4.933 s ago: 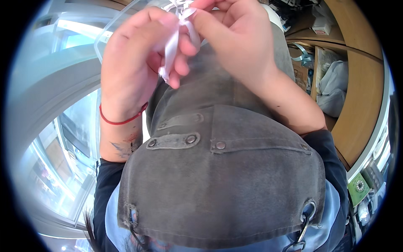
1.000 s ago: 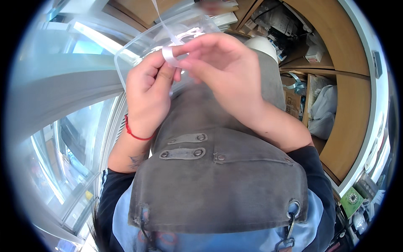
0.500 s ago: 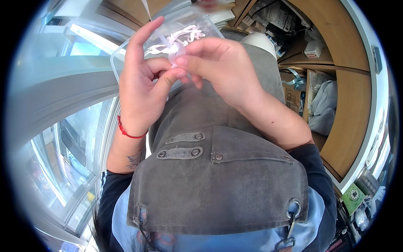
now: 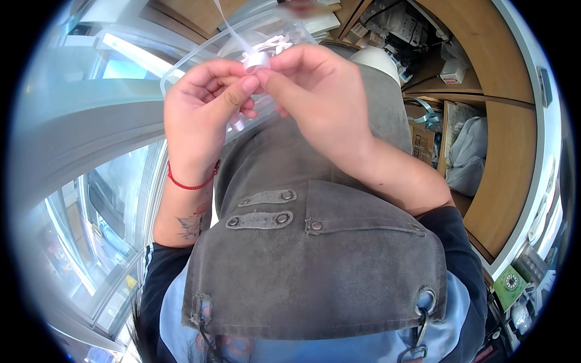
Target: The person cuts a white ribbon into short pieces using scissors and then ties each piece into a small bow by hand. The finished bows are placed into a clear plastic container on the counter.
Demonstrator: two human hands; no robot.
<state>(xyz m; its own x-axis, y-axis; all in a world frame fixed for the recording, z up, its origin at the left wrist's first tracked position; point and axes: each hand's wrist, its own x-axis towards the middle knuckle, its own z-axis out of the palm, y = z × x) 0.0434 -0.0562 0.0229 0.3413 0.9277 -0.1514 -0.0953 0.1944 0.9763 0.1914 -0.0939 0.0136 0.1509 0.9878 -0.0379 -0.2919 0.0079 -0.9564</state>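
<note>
A loop of pale pink satin ribbon (image 4: 257, 61) is pinched between my two hands, and its long strand runs up and away past the top edge. My left hand (image 4: 212, 100) grips it with thumb and curled fingers; a short ribbon end hangs below them. From the other side my right hand (image 4: 321, 88) pinches the loop with thumb and forefinger. Just beyond the hands is a clear plastic box (image 4: 171, 74), with several pale pink ribbon pieces (image 4: 277, 43) in it, partly hidden by my fingers.
A grey apron (image 4: 315, 266) covers my lap and front. Wooden shelves (image 4: 502, 163) at the right hold a grey cloth bundle (image 4: 468, 154), a small white box (image 4: 452, 71) and cables. On the left stands a white-framed glass window (image 4: 91, 224). A rounded white object (image 4: 375, 59) sits beyond my right hand.
My left forefinger, stretched upward before, has curled in to the ribbon. The ribbon loop and both hands' fingertips have moved slightly up, and a ribbon end now shows below the left hand.
</note>
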